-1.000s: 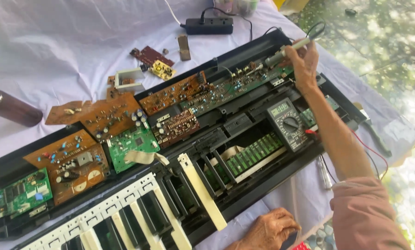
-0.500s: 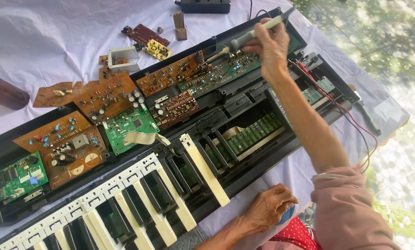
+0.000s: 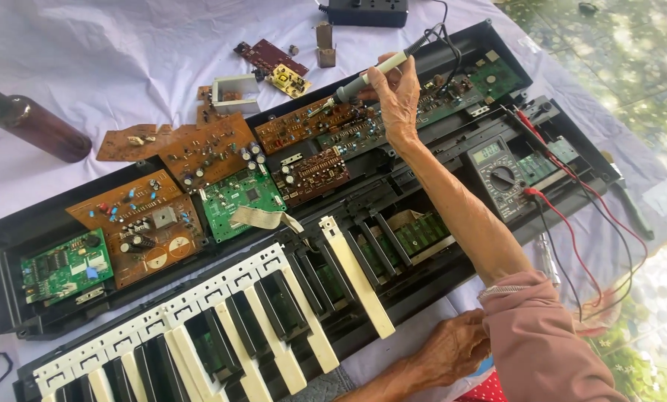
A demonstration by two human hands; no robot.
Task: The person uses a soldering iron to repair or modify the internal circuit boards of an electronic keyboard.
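Observation:
My right hand [image 3: 399, 100] grips a soldering iron [image 3: 370, 78] with a pale handle. Its tip points down-left onto a brown circuit board [image 3: 303, 126] at the back of an opened black electronic keyboard case [image 3: 5, 246]. My forearm, in a pink sleeve, crosses over the case. My left hand [image 3: 452, 348] rests on the white cloth just in front of the case, fingers curled, with nothing seen in it. Several brown and green boards [image 3: 240, 197] lie inside the case. One loose white key [image 3: 359, 275] lies slanted beside the row of keys [image 3: 274, 350].
A grey multimeter [image 3: 497, 175] sits in the case's right end, its red and black leads [image 3: 572, 223] trailing off to the right. A dark bottle [image 3: 39, 130] lies at left on the cloth. Small loose boards [image 3: 274, 59] and a black power strip [image 3: 367, 11] lie at the back.
My right hand has carried the soldering iron leftward, from the right end of the rear boards to the brown board near the middle. My left hand has stayed on the cloth.

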